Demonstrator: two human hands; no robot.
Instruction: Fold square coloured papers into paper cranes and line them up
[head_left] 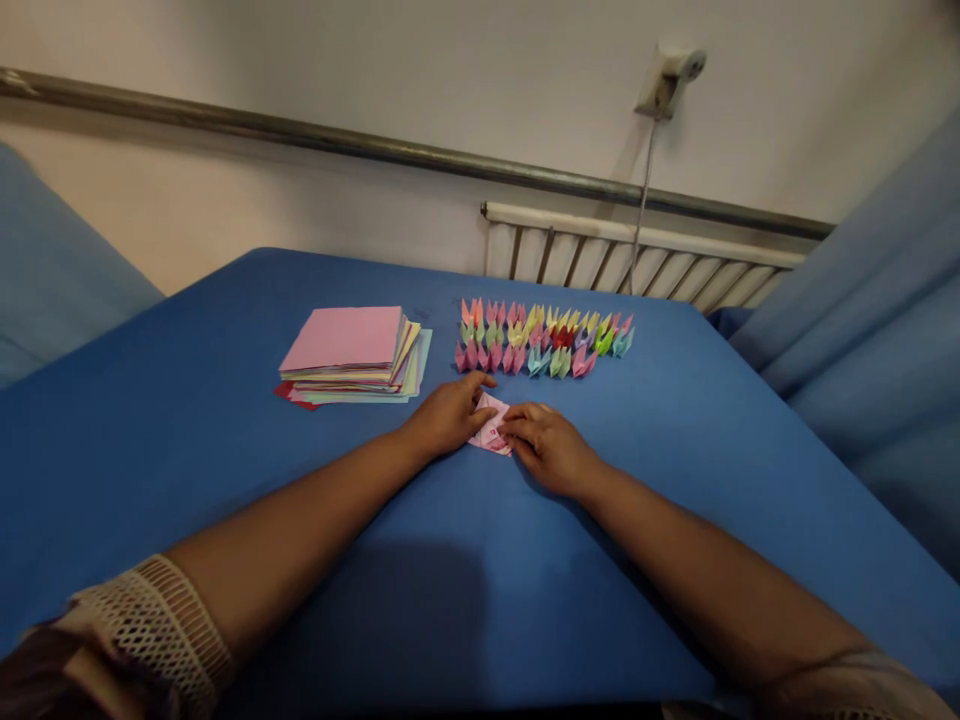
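I'm on the head camera, and here we are mid-fold: the small folded pink paper (491, 434) lies flat between the two hands, just in front of the rows of origami cranes (551, 338). The left hand (448, 415) has thumb and forefinger spread, the thumb down on the paper's left side. Over on the right, the right hand (555, 447) has its fingertips drawn together, pinching the right edge as far as I can tell.

I'd call this a creasing step; the next move calls for a steady left thumb and a lined-up edge before firm pressure.

Left of the cranes sits a stack of coloured paper sheets (352, 345), pink on top, edges uneven. All of it rests on a smooth blue table covering (637, 430). Beyond, I've got a pale wall (375, 60) crossed by a metal pipe (300, 132), a white radiator (562, 222) below it, a cord (643, 200) hanging from a wall socket (664, 85), and a blue curtain (862, 340) down the right side.
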